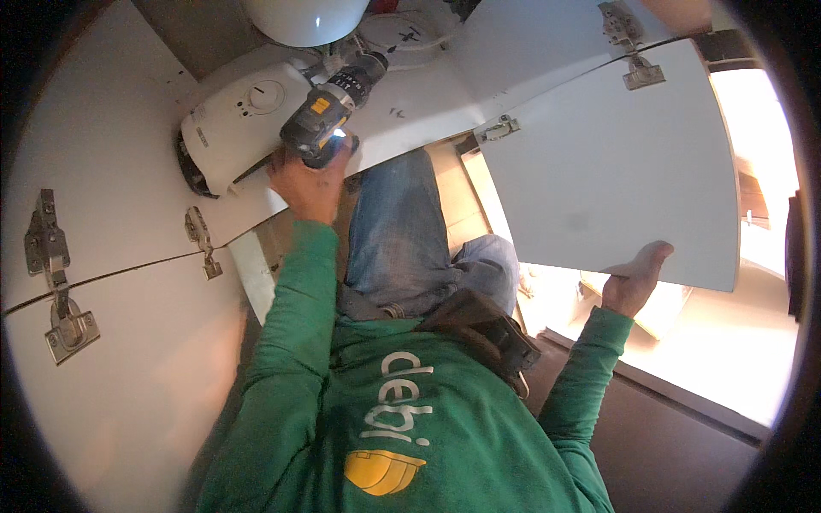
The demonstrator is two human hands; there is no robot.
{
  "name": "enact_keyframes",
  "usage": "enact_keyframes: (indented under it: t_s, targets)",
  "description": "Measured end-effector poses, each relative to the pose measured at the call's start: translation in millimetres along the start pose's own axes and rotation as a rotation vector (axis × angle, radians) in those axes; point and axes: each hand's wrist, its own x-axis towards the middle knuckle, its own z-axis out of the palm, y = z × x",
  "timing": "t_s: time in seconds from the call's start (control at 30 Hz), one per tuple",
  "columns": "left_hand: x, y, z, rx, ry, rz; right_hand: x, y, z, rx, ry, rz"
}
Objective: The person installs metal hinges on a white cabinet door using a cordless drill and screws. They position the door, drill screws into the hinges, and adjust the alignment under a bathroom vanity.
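Left hand [310,184]: closed around the grip of the black-and-yellow cordless drill [318,120]; the drill lies over the front edge of the cabinet interior, its front end directed up and to the right; a light glows near its grip. Right hand [634,280]: holds the lower edge of the right white door [607,179], thumb on the near face, fingers hidden beneath the panel.

The door's upper edge runs along the cabinet side at a slant; one metal hinge [643,73] sits at this edge, a smaller fitting [500,128] at the near upper corner; the left edge hangs near the legs [398,222], with a narrow open strip of floor [462,188] between; the right edge borders a bright opening. The left white door [145,368] lies swung out along a long seam, carried by two hinges, one large [73,332] and one small [203,244].

Container: the open white cabinet [428,98]; it holds a white appliance [244,128] with a round dial, just beside the drill; behind the drill stand a white rounded body [308,21], cut off by the upper edge of view, and a white round piece [406,38]; a dark pouch [479,329] rests at the waist, its contents hidden.
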Motion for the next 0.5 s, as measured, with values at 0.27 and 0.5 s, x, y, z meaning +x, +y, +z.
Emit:
enact_keyframes:
  t_s: [0.27, 0.5]
  targets:
    - [32.9, -3.9, -5.7, -0.486, -0.33, 0.064, 7.3, 4.1, -8.1, 0.001, -0.051, -0.043]
    - [43.5, 10.2, -13.2, -0.487, -0.407, 0.088, 0.8, 1.5, 1.4, -0.013, -0.054, -0.044]
